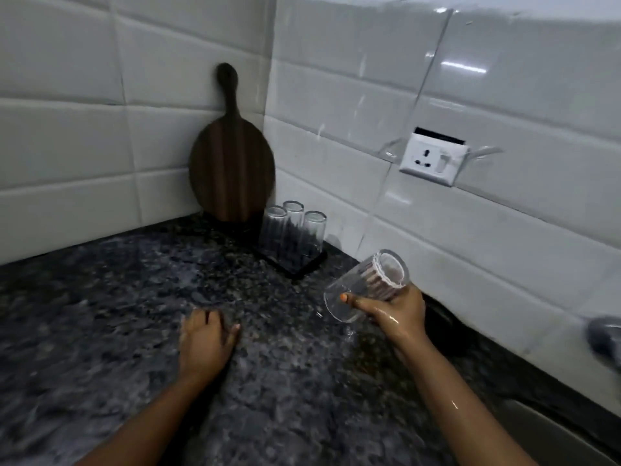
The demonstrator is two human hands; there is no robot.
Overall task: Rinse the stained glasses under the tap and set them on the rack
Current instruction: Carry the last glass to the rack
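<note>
Fingers of the right hand (395, 306) curl around a clear glass (364, 285), thumb laid along its near side, so the hand grips it firmly; hand and forearm shine wet, and drops hang under the glass. It is held tilted nearly on its side above the counter, long axis running from the end at lower left up to the end at upper right; which end is the mouth cannot be told for certain through the blur. The rack (295, 260), a dark flat tray by the wall, lies up and to the left of the grip, near but apart, and bears three upturned glasses (292, 227) standing close together. The holding hand is the nearer one to it, so the coming move looks like a short carry leftward and away, with a turn to bring the glass upright over a free spot. The left hand (205, 338) rests on the speckled dark granite counter (100, 314), fingers loosely bent, holding nothing. Behind the rack a round wooden board (232, 166) leans in the corner of the white tiled walls; a socket (433, 161) sits on the right wall, and a blurred grey fitting (605, 334) shows at the right edge.
</note>
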